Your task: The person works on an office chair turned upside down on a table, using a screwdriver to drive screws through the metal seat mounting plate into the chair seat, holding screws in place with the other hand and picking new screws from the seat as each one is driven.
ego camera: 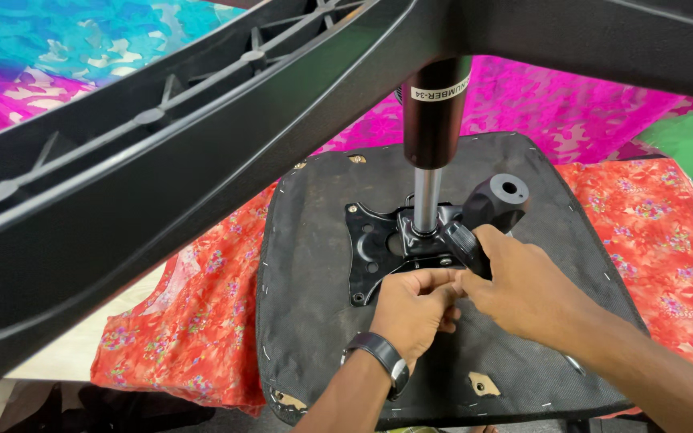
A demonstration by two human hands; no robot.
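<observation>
The upturned black fabric-covered chair seat lies on red floral cloth, its near edge at the bottom of the view, with bare fabric all round the hands. The left hand, wearing a dark wristwatch, is curled shut by the black metal mounting plate; what it pinches is hidden. The right hand closes around a ribbed black knob. Beyond rises the chrome gas-lift column; the black plastic chair base looms overhead.

Small white rectangular label with dark print, high on the dark gas-lift cylinder
</observation>
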